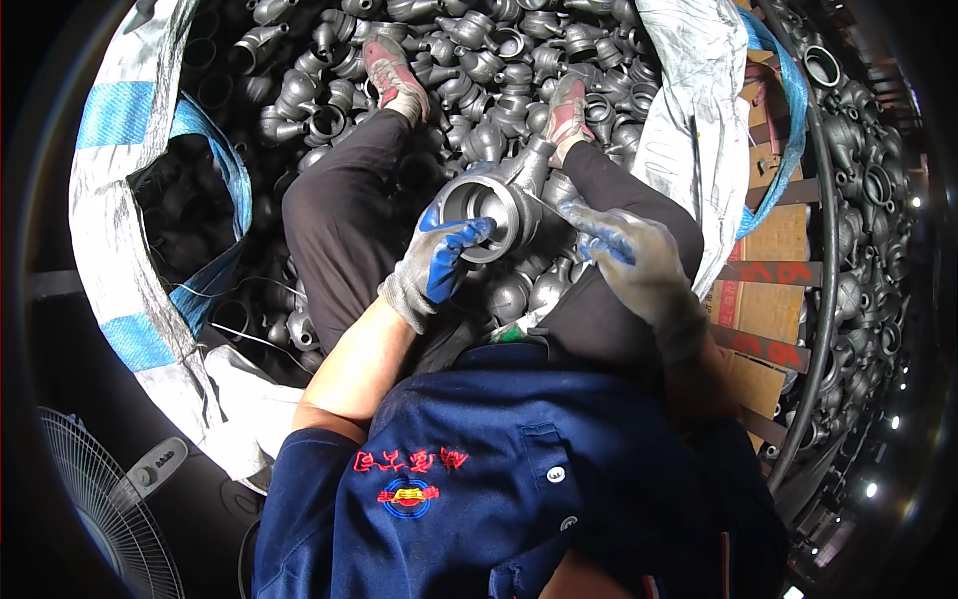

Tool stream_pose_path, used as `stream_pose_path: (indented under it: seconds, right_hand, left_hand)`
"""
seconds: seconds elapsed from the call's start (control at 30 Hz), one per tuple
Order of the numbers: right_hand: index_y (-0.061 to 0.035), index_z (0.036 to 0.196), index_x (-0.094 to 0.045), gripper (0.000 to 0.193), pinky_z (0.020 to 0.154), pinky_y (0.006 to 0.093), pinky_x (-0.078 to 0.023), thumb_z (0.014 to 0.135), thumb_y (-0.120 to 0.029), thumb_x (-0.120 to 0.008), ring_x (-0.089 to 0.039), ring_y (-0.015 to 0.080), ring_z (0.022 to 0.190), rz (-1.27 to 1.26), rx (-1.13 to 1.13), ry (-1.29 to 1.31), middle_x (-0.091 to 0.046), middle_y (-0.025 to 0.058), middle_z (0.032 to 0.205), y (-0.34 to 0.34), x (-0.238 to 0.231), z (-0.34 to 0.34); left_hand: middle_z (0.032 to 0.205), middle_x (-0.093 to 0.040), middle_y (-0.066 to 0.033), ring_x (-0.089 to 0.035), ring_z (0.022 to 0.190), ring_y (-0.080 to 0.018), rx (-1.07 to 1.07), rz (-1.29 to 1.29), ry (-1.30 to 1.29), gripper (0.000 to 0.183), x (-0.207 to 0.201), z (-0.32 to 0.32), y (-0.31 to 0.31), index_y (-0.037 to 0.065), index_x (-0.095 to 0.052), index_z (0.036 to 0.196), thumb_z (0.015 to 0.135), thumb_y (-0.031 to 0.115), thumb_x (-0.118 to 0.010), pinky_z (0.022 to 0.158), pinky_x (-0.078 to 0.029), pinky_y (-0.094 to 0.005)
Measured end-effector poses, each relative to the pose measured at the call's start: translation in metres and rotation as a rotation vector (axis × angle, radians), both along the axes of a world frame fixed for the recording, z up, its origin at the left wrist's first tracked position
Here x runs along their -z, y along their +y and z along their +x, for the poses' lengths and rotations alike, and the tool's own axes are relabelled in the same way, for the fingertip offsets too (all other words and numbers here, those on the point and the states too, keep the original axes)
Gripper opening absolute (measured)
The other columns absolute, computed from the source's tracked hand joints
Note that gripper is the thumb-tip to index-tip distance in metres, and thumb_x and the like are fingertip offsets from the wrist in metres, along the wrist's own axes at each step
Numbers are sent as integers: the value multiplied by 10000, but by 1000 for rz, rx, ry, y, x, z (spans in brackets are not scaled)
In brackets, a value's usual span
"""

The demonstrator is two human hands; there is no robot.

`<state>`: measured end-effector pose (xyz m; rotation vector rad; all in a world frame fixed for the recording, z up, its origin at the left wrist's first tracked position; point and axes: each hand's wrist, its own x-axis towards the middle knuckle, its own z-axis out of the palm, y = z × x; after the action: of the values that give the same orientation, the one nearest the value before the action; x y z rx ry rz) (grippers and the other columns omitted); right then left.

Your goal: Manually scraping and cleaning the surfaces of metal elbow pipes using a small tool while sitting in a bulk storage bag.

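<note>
A seated person looks down at their own lap, both forearms reaching forward from the lower edge. The left hand (439, 262), in a grey knit glove with blue-coated fingers, is curled closed around the wide round mouth of a grey metal pipe fitting (496, 196), fingers hooked over its rim. The left forearm is bare and angles up from the blue work shirt (509, 479). The right hand (631, 255), in a matching glove, sits just right of the fitting, fingers stretched toward its side; whether it grips the fitting or only touches it cannot be told. The fitting is held above the lap, between the two hands. It is dull cast metal with a broad ring opening facing the viewer and a narrower neck pointing away.

Beyond the hands, dark trousers (344, 215) lead to two pink shoes (394, 70) resting on a heap of similar fittings (499, 50), all grey, rounded and hollow. Left of the hands, a white and blue woven bag (125, 150) gapes open. Right of the hands stand brown cardboard sheets (768, 245). A fan (95, 499) sits far below left.
</note>
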<state>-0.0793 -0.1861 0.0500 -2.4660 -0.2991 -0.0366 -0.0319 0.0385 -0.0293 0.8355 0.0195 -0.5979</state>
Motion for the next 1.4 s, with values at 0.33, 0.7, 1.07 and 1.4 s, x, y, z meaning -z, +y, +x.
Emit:
stream_pose_path:
  seconds: [0.33,0.7,1.07,1.4]
  right_hand:
    - [15,1117,-614,337,592,206,-448,789,-9,-539,-554,71,684,552,190,345,-609,25,818,2,-2,-6]
    - [-57,1031,-641,369,669,335,-512,684,59,-685,-622,283,754,-119,28,-332,-621,131,866,18,2,-6]
    - [-30,1094,-627,341,668,306,-498,754,-9,-610,-640,221,749,22,-26,126,-646,129,874,0,-1,3]
    - [30,1140,-598,325,795,239,-481,819,11,-547,-614,112,891,146,123,114,-661,95,1018,7,11,4]
  left_hand:
    - [1144,-582,-107,-587,1044,-220,-12,-65,8,483,6,0,0,-7,-461,1248,777,38,-558,924,-468,-341]
    - [1157,-578,-98,-582,1047,-204,-5,68,-75,484,8,1,2,-8,-464,1251,774,6,-547,922,-466,-330]
    - [1230,-516,-92,-484,1152,-180,-41,98,-209,642,4,2,1,-1,-401,1328,754,102,-669,963,-413,-308]
    - [1237,-514,-96,-472,1166,-183,-50,118,-248,649,4,3,0,-8,-396,1330,764,131,-680,986,-389,-314]
